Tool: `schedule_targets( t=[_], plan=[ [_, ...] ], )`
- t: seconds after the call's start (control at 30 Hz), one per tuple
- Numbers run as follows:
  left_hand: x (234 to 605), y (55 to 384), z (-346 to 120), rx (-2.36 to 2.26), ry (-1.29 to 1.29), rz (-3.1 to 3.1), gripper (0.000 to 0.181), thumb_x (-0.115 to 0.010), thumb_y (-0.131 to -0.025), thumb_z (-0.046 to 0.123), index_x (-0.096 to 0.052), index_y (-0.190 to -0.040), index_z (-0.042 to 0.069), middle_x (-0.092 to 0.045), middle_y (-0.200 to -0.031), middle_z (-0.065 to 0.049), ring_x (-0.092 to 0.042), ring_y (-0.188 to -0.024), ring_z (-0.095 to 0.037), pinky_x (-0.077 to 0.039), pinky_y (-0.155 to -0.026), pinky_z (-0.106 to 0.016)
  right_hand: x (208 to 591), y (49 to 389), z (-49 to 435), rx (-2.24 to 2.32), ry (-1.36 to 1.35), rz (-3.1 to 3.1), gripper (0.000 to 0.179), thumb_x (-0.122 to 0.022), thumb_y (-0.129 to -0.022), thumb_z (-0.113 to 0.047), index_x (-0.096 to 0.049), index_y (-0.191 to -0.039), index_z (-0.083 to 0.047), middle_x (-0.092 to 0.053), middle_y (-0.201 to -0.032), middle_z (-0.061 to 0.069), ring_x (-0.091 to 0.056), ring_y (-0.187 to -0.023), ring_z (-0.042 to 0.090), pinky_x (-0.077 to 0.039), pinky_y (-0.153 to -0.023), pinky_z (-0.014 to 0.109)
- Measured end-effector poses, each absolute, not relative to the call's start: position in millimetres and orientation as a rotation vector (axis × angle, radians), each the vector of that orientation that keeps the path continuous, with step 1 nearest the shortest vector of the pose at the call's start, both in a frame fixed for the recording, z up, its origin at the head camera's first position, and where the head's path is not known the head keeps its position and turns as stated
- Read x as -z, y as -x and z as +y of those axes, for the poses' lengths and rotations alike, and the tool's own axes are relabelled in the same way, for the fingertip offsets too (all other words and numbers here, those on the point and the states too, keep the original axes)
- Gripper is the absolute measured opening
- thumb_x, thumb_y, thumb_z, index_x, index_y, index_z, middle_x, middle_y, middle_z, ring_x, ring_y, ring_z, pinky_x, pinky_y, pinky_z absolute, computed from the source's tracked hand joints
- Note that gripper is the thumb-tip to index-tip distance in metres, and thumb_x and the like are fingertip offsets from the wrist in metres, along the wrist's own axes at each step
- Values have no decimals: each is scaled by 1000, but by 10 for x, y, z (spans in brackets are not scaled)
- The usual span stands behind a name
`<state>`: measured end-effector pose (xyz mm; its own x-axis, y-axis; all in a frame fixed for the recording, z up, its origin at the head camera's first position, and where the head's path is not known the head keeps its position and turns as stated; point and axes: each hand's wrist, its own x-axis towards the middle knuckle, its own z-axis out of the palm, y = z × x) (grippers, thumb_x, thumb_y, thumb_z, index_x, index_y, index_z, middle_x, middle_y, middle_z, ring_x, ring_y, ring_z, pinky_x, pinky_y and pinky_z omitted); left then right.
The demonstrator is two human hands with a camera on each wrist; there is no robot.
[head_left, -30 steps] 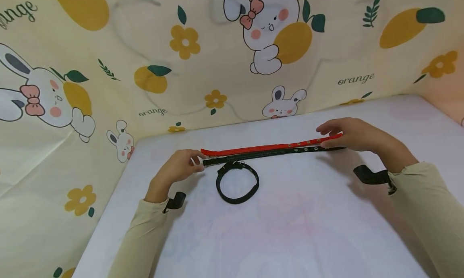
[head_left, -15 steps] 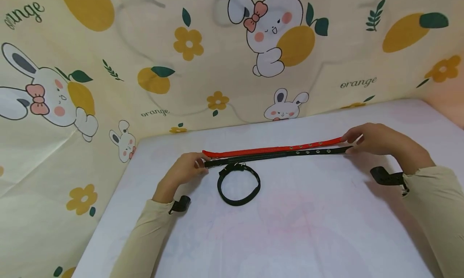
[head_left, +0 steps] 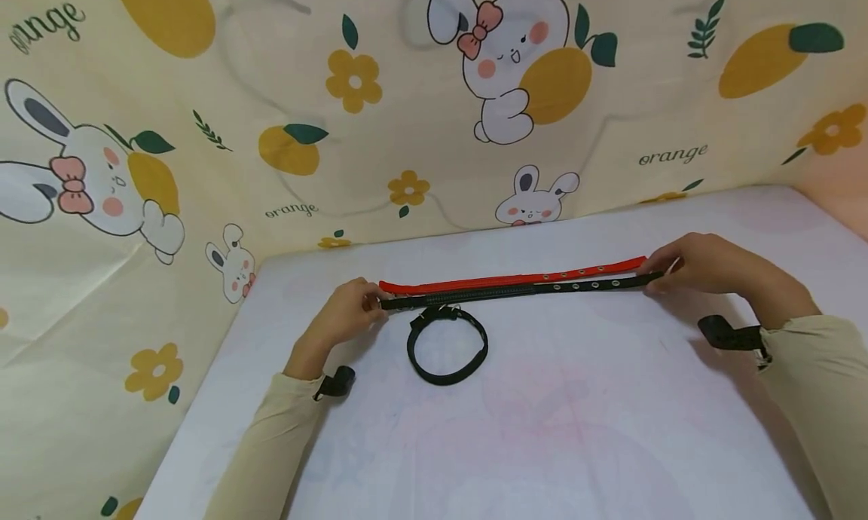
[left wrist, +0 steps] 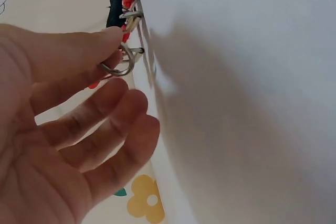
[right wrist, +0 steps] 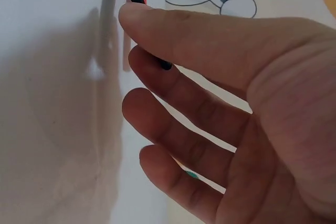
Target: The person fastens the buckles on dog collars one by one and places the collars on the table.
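Note:
A long black collar strap (head_left: 576,287) with metal eyelets lies stretched out across the white table. My left hand (head_left: 341,310) pinches its left end between thumb and forefinger; in the left wrist view a metal buckle ring (left wrist: 129,66) shows at those fingertips. At the other end, my right hand (head_left: 712,265) pinches the black tip, which pokes out below the thumb in the right wrist view. Along the far side of the black strap runs a red collar strap (head_left: 620,267), also with eyelets, its right tip close to the right hand's fingers.
Just in front of the straps, toward the left, a second black collar (head_left: 444,380) lies buckled into a ring. The white table (head_left: 542,445) extends toward me. A cloth (head_left: 447,166) printed with rabbits and oranges hangs behind it and on the left.
My right hand has moved right, from over the red strap's end to the black strap's tip, which it now pinches. The left hand stays at the left ends. The view has shifted slightly.

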<state>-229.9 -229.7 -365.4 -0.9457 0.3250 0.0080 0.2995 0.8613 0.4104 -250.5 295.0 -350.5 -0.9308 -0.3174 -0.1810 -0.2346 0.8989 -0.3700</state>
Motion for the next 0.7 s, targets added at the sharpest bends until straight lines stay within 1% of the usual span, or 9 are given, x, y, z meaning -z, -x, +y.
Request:
schedule_targets(
  t=[0.13,0.23,0.33,0.4,0.5,0.6,0.7],
  plan=[
    [3639,2281,-2282,-669,-433,2919,21,-71,-88,6,-69,-109,1,-67,-103,-13,-64,-90,-24,-54,-76,-34,3482,2483,2954,543,416,2807,33,-81,-82,-30,-75,-111,-14,-70,-101,5,-63,-93,26,-43,-71,31],
    [3626,2273,-2280,-692,-408,2902,22,-70,-90,8,-66,-111,3,-70,-107,-12,-67,-91,-24,-56,-75,-34,3469,2478,2956,557,429,2812,31,-79,-84,-30,-74,-111,-14,-69,-99,4,-61,-91,24,-44,-71,32],
    [3614,2277,-2287,-746,-421,2902,22,-69,-90,8,-65,-111,5,-71,-106,-11,-66,-88,-22,-54,-71,-31,3451,2472,2966,588,429,2828,32,-78,-85,-32,-73,-112,-14,-67,-100,6,-59,-91,22,-45,-71,32],
    [3617,2289,-2288,-797,-433,2907,24,-70,-88,7,-65,-111,7,-70,-103,-11,-64,-85,-21,-52,-68,-29,3440,2467,2976,633,417,2826,34,-77,-87,-32,-72,-114,-13,-67,-103,8,-58,-93,23,-45,-73,33],
    [3611,2287,-2286,-860,-438,2918,27,-73,-85,3,-67,-111,7,-69,-98,-10,-62,-81,-20,-49,-65,-27,3423,2464,2979,701,380,2821,35,-76,-88,-33,-72,-119,-15,-68,-106,7,-56,-97,21,-44,-75,32],
    [3607,2274,-2278,-871,-420,2948,28,-76,-83,3,-69,-110,7,-68,-94,-9,-60,-81,-20,-48,-66,-27,3401,2455,2969,768,378,2819,36,-75,-89,-32,-71,-121,-17,-70,-106,4,-55,-94,14,-44,-75,28],
    [3612,2265,-2273,-886,-383,2961,28,-78,-82,4,-70,-109,7,-68,-91,-8,-60,-80,-19,-48,-66,-27,3373,2439,2957,835,392,2823,36,-76,-88,-29,-71,-121,-15,-72,-103,3,-56,-88,6,-44,-74,23]
  ],
)
